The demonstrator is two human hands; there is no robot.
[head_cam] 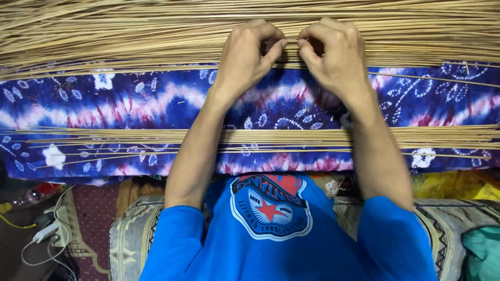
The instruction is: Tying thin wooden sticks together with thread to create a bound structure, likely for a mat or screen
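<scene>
Left hand (pixel 247 54) and right hand (pixel 333 54) among thin reeds (pixel 130 31) over tie-dye cloth (pixel 120 101).

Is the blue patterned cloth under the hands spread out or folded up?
Spread out. The blue patterned cloth lies flat across the whole picture, with thin sticks across it; whether it is doubled underneath cannot be told.

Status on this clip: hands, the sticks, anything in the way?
Left hand and right hand both pinched on thin tan sticks. Second stick bundle lies across the blue patterned cloth. Forearms cross it; nothing else obstructing.
</scene>
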